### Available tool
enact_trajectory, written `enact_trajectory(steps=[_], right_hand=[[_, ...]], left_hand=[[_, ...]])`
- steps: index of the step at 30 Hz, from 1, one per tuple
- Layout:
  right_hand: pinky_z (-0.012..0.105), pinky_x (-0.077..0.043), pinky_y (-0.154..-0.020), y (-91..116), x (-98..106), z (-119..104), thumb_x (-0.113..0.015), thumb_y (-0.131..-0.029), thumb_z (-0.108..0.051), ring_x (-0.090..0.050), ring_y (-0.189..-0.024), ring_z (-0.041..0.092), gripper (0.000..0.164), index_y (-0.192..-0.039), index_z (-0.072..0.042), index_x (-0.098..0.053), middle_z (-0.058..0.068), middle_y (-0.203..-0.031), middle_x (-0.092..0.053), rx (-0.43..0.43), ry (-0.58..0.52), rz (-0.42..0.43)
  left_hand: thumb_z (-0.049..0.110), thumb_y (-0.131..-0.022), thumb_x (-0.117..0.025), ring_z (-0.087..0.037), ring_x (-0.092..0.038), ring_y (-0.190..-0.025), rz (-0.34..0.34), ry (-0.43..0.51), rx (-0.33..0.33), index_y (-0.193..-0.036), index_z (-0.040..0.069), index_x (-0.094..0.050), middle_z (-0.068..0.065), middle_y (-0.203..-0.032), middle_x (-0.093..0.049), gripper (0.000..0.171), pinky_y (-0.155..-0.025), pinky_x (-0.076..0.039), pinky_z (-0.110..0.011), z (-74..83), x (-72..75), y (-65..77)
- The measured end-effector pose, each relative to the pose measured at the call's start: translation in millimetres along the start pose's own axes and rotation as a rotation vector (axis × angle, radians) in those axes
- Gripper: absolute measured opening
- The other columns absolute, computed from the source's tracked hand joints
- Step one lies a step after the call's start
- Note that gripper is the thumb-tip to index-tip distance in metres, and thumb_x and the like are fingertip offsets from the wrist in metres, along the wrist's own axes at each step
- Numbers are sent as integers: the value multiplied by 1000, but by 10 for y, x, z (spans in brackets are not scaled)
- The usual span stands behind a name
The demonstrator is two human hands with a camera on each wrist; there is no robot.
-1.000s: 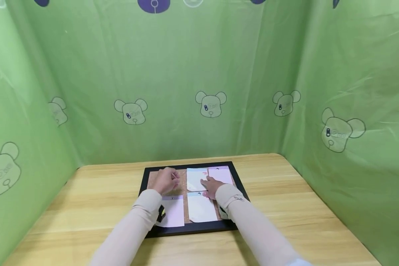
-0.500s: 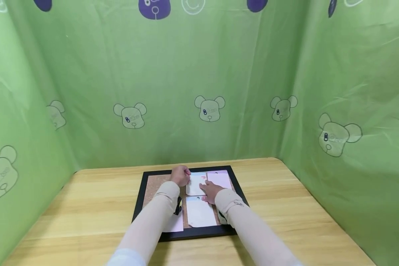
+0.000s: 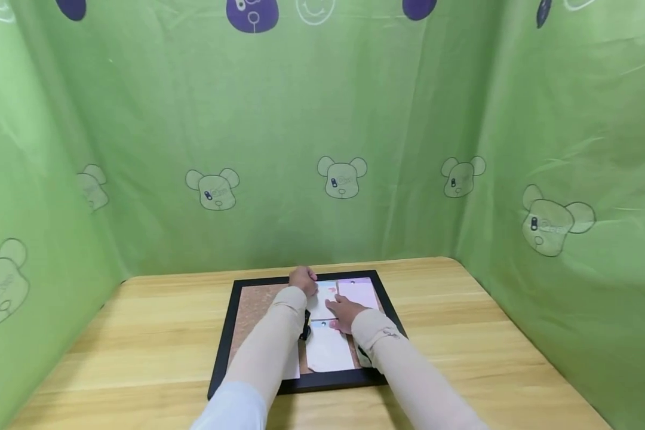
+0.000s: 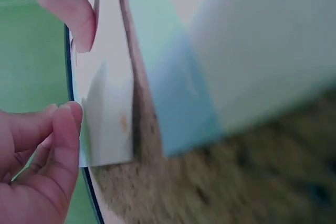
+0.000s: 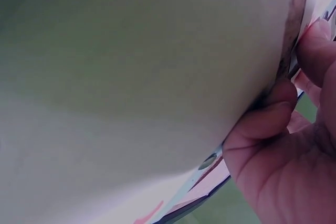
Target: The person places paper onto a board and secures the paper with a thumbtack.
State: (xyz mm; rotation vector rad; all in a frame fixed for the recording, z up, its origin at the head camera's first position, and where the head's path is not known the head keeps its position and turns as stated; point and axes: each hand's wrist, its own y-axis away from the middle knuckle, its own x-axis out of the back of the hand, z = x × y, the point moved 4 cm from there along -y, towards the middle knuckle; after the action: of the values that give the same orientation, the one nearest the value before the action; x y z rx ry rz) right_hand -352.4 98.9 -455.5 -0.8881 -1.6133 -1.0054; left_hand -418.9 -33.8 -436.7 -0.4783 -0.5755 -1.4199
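Note:
A pale card [image 3: 322,309] with a blue top strip and small red mark lies on a black-framed corkboard [image 3: 255,304]. My left hand [image 3: 303,280] is at its top edge, with thumb and fingertips pinched together in the left wrist view; whatever small thing sits between those fingertips is hidden. My right hand [image 3: 346,312] rests on the card's lower right part with fingers spread. Below it lies another pale card [image 3: 329,349], held by a round silver thumbtack [image 5: 208,161]. To the right a pinkish card [image 3: 359,292] is tacked at its top.
The board's black frame [image 3: 221,352] lies on a light wooden table [image 3: 156,334]. Another card [image 3: 292,367] is partly covered by my left forearm. A card at the lower right is mostly under my right arm. Green printed curtains [image 3: 279,227] enclose the table.
My left hand has moved right, from over the bare cork at the upper left to the top edge of the upper middle card. My right hand stays on that card.

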Motion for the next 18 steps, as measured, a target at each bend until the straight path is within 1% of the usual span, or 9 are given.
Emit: enact_trajectory(steps=[2, 6, 8, 10, 14, 18], right_hand=[[44, -36, -108, 26, 18, 7, -61, -95, -27, -39, -135, 34, 56, -147, -15, -43, 17, -152, -33, -11, -12, 1], [43, -38, -107, 64, 29, -9, -61, -95, -27, -40, -134, 34, 56, -147, -14, -43, 17, -152, -33, 5, -20, -8], [42, -38, -107, 82, 36, -20, -61, -96, -26, -40, -134, 34, 55, -147, -14, -43, 17, -152, -33, 9, -28, -9], [42, -38, -107, 100, 51, -30, -61, -96, -25, -40, -134, 34, 55, -147, -14, -43, 17, -152, -33, 7, -40, -6], [43, -38, -107, 121, 69, -41, -60, -96, -25, -40, -134, 34, 55, -147, -14, -43, 17, -152, -33, 10, -48, -1], [43, -39, -106, 123, 65, -43, -60, -96, -26, -40, -134, 34, 56, -147, -14, -42, 18, -152, -32, 21, -45, -7]], left_hand=[[-15, -68, -69, -21, -57, -76, -3, 7, 28, -87, 2, -65, -5, -75, -58, 26, -66, -53, -26, 9, -34, -47], [-11, -67, -75, -20, -55, -74, 24, -26, 86, -77, 7, -61, -5, -75, -57, 26, -64, -52, -25, -17, -71, -136], [-11, -65, -77, -19, -54, -72, 24, -9, 108, -76, 8, -60, -6, -75, -56, 27, -61, -51, -25, -26, -83, -169], [-12, -65, -76, -20, -55, -69, 9, 29, 128, -76, 6, -60, -7, -75, -57, 27, -58, -52, -25, -30, -98, -193], [-14, -65, -73, -21, -56, -65, -5, 79, 151, -77, 5, -61, -10, -75, -58, 26, -54, -52, -25, -41, -128, -231], [-14, -65, -74, -22, -57, -69, 20, 45, 139, -77, 6, -60, -9, -75, -58, 27, -58, -53, -27, -67, -150, -266]])
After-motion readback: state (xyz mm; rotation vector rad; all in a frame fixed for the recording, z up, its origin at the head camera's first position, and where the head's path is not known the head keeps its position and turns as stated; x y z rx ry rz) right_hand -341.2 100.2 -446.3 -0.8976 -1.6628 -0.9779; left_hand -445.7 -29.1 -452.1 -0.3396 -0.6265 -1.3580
